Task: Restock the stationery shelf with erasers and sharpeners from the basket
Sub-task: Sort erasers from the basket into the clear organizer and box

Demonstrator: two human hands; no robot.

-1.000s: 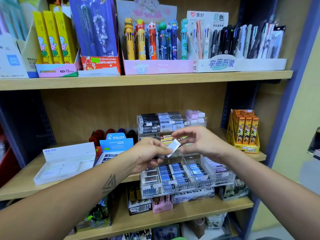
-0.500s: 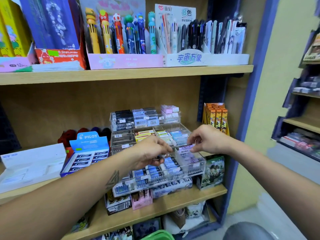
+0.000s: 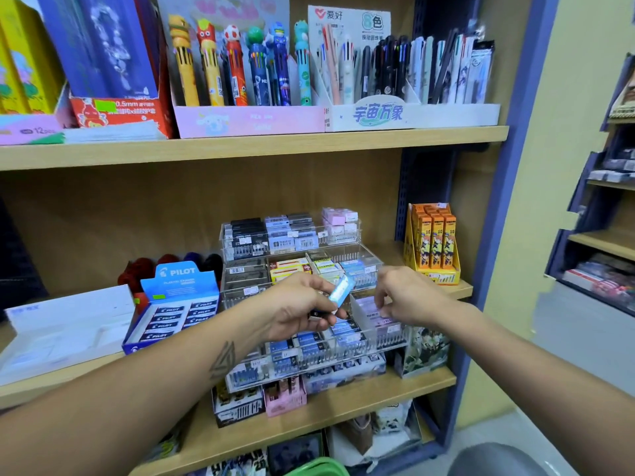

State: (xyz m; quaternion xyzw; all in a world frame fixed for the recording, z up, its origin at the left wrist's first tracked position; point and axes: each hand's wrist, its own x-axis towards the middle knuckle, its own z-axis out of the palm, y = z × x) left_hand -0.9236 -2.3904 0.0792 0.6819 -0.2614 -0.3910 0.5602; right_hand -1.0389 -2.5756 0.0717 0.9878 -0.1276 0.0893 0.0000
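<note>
A clear acrylic tiered organizer [image 3: 364, 352] full of erasers stands on the middle shelf. My left hand [image 3: 302, 307] is in front of its lowest tier and grips several small erasers; a light blue eraser [image 3: 340, 291] sticks up between thumb and fingers, with a dark one beneath. My right hand [image 3: 409, 297] reaches into the right-hand compartment of the front tier, fingertips touching the purple-wrapped erasers [image 3: 378, 316] lying there. A green basket rim [image 3: 319, 468] shows at the bottom edge.
A blue PILOT eraser box [image 3: 171, 310] and a white box [image 3: 65, 324] sit left of the organizer. An orange lead-refill display [image 3: 434, 242] stands to its right. Pen displays [image 3: 247, 80] fill the upper shelf. More goods sit on the lower shelf [image 3: 309, 410].
The white eraser pinched between both hands a second ago is gone. My right hand dropped to the right front compartment, and my left hand now shows a light blue eraser.
</note>
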